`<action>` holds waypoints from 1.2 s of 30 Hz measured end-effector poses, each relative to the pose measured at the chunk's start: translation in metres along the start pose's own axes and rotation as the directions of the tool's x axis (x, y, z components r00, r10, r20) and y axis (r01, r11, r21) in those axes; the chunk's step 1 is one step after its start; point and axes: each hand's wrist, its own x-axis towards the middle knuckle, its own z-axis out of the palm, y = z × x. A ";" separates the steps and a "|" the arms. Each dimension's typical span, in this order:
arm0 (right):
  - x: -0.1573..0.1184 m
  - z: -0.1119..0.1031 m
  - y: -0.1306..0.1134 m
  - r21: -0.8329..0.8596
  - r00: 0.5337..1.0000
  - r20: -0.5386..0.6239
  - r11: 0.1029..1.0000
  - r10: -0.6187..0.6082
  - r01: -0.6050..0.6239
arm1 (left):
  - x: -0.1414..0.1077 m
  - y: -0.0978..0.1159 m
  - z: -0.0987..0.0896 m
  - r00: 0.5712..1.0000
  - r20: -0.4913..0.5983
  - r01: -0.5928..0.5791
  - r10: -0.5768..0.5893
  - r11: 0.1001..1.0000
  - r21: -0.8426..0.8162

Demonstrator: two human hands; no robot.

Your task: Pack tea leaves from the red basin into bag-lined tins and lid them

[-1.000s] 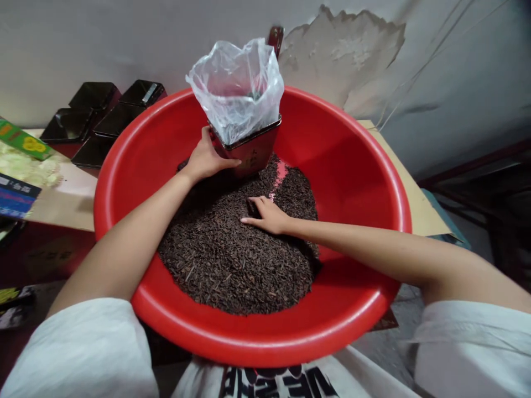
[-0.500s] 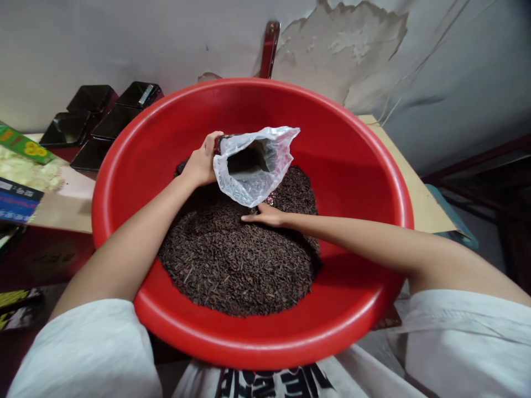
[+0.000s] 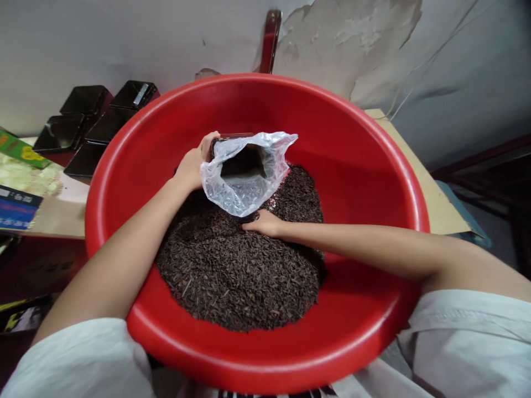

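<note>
A big red basin (image 3: 365, 166) holds a heap of dark brown, leaf-like flakes (image 3: 244, 276). Over the heap, a clear plastic bag (image 3: 236, 193) lines a dark, shiny container (image 3: 232, 136), its open mouth facing me. My left hand (image 3: 194, 166) is wrapped round the container's left side. Below the bag's mouth, my right hand (image 3: 265, 223) is in the flakes, its fingertips partly hidden by them; whether it grips any cannot be made out.
Several dark boxes (image 3: 85, 99) stand left of the basin, beside a green packet (image 3: 20, 149) and a blue-and-black printed box (image 3: 19, 207). Cardboard (image 3: 440, 204) lies at the right. A peeling wall (image 3: 357, 33) rises behind, with a dark red strip (image 3: 270, 41) against it.
The bag and container have moved slightly left and tilted, with my left hand. My right hand has gone a little lower in the flakes. The view has shifted slightly.
</note>
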 end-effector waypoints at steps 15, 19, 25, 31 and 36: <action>-0.059 0.007 -0.053 0.393 0.996 0.087 0.919 -0.012 -0.023 | -0.004 0.014 -0.008 0.999 0.026 0.020 -0.020 1.000 0.024; -0.085 -0.008 -0.068 0.428 0.987 0.083 0.899 -0.138 0.089 | -0.006 0.021 -0.010 0.999 0.026 0.032 -0.033 0.999 0.031; -0.097 -0.044 -0.100 0.495 0.943 0.113 0.841 -0.314 0.221 | -0.007 0.023 -0.009 0.997 0.037 0.071 -0.075 0.993 0.092; -0.057 -0.060 -0.134 0.372 0.936 -0.227 0.864 -0.270 0.339 | -0.012 0.032 -0.019 0.997 0.049 0.051 -0.051 0.999 0.007; -0.016 -0.070 -0.141 -0.548 0.684 -0.485 0.799 -0.545 0.248 | -0.011 0.031 -0.020 0.994 0.060 0.093 -0.093 0.996 -0.005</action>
